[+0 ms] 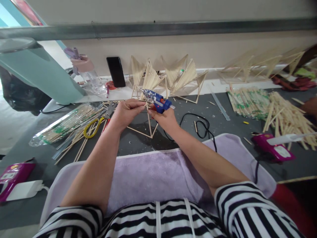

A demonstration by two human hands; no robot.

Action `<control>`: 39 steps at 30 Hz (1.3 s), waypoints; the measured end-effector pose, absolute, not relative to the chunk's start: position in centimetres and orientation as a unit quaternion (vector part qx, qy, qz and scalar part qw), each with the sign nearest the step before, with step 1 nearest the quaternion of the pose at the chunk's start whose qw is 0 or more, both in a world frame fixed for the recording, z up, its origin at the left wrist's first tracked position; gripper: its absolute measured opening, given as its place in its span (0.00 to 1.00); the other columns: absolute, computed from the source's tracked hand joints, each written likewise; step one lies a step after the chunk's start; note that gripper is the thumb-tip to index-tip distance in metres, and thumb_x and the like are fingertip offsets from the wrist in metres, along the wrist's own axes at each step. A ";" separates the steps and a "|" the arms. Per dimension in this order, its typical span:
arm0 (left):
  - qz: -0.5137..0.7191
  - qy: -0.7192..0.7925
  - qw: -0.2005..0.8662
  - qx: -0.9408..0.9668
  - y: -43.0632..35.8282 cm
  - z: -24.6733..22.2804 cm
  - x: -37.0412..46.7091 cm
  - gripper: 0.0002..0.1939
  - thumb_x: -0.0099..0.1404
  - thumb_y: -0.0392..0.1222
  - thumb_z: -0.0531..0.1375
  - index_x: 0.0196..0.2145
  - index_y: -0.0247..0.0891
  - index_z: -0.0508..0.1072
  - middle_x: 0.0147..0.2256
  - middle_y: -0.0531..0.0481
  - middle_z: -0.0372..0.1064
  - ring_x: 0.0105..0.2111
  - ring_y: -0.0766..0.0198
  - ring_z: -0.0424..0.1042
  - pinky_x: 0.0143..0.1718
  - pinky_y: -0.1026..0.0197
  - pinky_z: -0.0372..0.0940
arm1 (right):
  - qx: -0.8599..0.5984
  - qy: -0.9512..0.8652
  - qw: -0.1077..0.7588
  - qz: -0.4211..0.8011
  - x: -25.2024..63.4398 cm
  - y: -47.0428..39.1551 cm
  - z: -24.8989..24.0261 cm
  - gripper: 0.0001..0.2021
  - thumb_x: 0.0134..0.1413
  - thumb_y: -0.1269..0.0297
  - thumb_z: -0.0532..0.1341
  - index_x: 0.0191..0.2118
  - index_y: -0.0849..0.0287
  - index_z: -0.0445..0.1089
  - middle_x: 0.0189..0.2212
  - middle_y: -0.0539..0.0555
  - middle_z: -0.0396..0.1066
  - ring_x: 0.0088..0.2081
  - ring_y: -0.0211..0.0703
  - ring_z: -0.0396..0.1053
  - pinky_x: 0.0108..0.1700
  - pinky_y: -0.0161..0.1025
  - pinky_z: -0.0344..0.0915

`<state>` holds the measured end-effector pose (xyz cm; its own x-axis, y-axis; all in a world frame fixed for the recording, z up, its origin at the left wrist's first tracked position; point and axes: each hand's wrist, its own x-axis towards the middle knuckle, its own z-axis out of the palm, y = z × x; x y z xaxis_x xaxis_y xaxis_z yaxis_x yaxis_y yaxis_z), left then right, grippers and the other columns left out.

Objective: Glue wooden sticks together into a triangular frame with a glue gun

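Note:
Near the middle of the desk, my left hand (127, 110) pinches the top of a thin wooden stick frame (150, 127), whose lower corner rests on the grey desktop. Close beside it on the right, my right hand (164, 117) is wrapped round a blue glue gun (158, 101). Its nozzle points up and to the left, past the fingers of my left hand. The fingertips of both hands nearly meet at the frame's top, and the exact joint there is partly hidden. Behind them stand fan-shaped stick structures (151, 77) against the wall.
Yellow-handled scissors (92, 128), loose sticks and bagged sticks (66, 122) lie left. A black cable (206, 127), bagged sticks (250, 100) and a stick pile (287, 119) are right. A phone (116, 72) leans behind. A lilac towel (151, 175) covers the front edge. Another person's hand (309, 107) shows far right.

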<state>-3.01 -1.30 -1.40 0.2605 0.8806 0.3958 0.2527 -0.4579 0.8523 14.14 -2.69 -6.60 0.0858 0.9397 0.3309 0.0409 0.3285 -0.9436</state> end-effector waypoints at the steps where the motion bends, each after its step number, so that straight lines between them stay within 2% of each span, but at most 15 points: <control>1: 0.464 0.392 0.339 0.718 -1.3 -1.4 -3.0 0.09 0.56 0.41 0.67 0.35 0.41 0.83 0.35 0.49 0.78 0.37 0.62 0.75 0.43 0.60 0.68 | -0.438 -0.560 0.593 0.378 14.1 -2.7 -6.6 0.15 0.43 0.53 0.69 0.35 0.57 0.72 0.31 0.53 0.75 0.32 0.45 0.73 0.38 0.49 0.75; 6: 0.467 0.387 0.341 0.718 -1.4 -1.2 -2.9 0.08 0.56 0.40 0.67 0.35 0.41 0.83 0.34 0.49 0.78 0.37 0.62 0.75 0.43 0.61 0.68 | -0.437 -0.557 0.590 0.388 14.1 -2.9 -6.4 0.16 0.43 0.53 0.68 0.36 0.57 0.72 0.32 0.53 0.75 0.32 0.46 0.73 0.36 0.48 0.75; 13: 0.467 0.389 0.335 0.720 -1.2 -1.5 -3.0 0.09 0.56 0.42 0.67 0.35 0.41 0.83 0.35 0.49 0.78 0.37 0.61 0.76 0.43 0.60 0.68 | -0.440 -0.567 0.595 0.363 14.2 -2.7 -6.8 0.15 0.44 0.53 0.69 0.35 0.56 0.72 0.32 0.52 0.75 0.36 0.46 0.74 0.43 0.48 0.73; 19: 0.467 0.384 0.337 0.721 -1.1 -1.6 -3.1 0.09 0.56 0.43 0.68 0.36 0.41 0.83 0.35 0.49 0.78 0.37 0.61 0.76 0.43 0.60 0.69 | -0.446 -0.548 0.586 0.397 14.1 -2.9 -6.4 0.19 0.42 0.51 0.69 0.37 0.57 0.72 0.32 0.53 0.75 0.34 0.45 0.73 0.38 0.46 0.74; 25: 0.468 0.392 0.332 0.719 -1.3 -1.4 -3.0 0.09 0.55 0.43 0.67 0.35 0.42 0.83 0.35 0.49 0.78 0.37 0.61 0.75 0.44 0.59 0.69 | -0.457 -0.537 0.586 0.399 13.9 -2.8 -6.3 0.19 0.40 0.51 0.69 0.36 0.57 0.71 0.31 0.53 0.75 0.32 0.45 0.73 0.37 0.47 0.74; 30: 0.460 0.411 0.328 0.715 -1.4 -1.3 -2.9 0.09 0.55 0.43 0.67 0.35 0.41 0.83 0.35 0.48 0.78 0.38 0.59 0.75 0.45 0.58 0.69 | -0.453 -0.537 0.594 0.391 13.9 -2.6 -6.5 0.17 0.41 0.52 0.69 0.35 0.56 0.72 0.32 0.52 0.75 0.36 0.46 0.74 0.42 0.47 0.74; 39: 0.466 0.408 0.321 0.717 -1.4 -1.4 -2.9 0.09 0.56 0.41 0.67 0.36 0.41 0.83 0.35 0.49 0.78 0.38 0.61 0.75 0.44 0.59 0.68 | -0.449 -0.538 0.593 0.397 14.0 -2.7 -6.3 0.16 0.41 0.54 0.69 0.36 0.57 0.72 0.32 0.52 0.76 0.36 0.45 0.75 0.44 0.46 0.74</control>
<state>-2.90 -1.43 -1.41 0.2338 0.8836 0.4056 0.2858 -0.4612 0.8400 13.97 -2.75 -6.32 0.1068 0.9539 0.2803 0.0123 0.2807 -0.9597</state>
